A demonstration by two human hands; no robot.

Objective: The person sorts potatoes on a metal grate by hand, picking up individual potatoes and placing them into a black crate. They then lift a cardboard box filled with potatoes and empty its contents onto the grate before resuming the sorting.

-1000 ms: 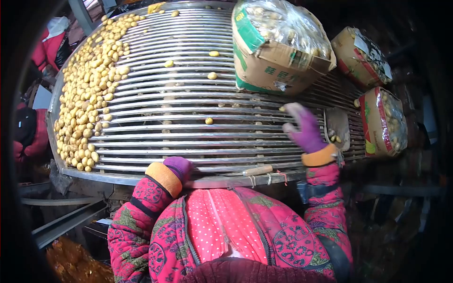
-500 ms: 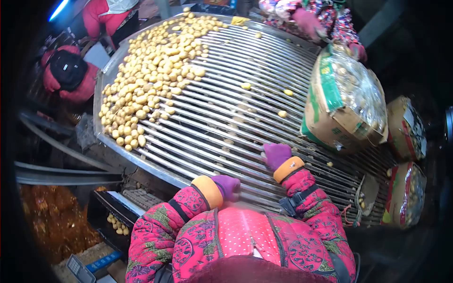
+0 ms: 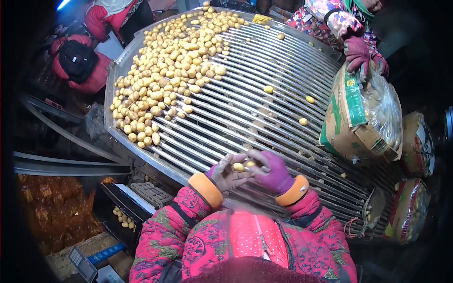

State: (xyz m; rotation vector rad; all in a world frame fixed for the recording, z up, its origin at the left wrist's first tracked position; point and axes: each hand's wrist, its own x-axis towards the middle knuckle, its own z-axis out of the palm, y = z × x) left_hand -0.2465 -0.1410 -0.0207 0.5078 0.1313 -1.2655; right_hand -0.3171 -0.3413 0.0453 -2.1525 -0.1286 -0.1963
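Observation:
My left hand [image 3: 226, 173] and my right hand [image 3: 273, 172], both in purple gloves with orange cuffs, meet over the near edge of the metal roller grate [image 3: 245, 113]. Between the fingertips of both hands sits a small yellow potato [image 3: 239, 167]. A large heap of small potatoes [image 3: 165, 75] covers the far left of the grate. A few loose potatoes [image 3: 303, 121] lie on the rollers toward the right.
A cardboard box lined with plastic and full of potatoes [image 3: 363, 115] rests on the grate's right side, gripped by another person's gloved hands [image 3: 361, 54]. Two more filled boxes [image 3: 417, 146] stand at the far right. A bin with potatoes [image 3: 120, 214] sits below left.
My view swung left. My right hand drew back from the grate toward me, my left hand lifted off the rim, and both now pinch a potato together.

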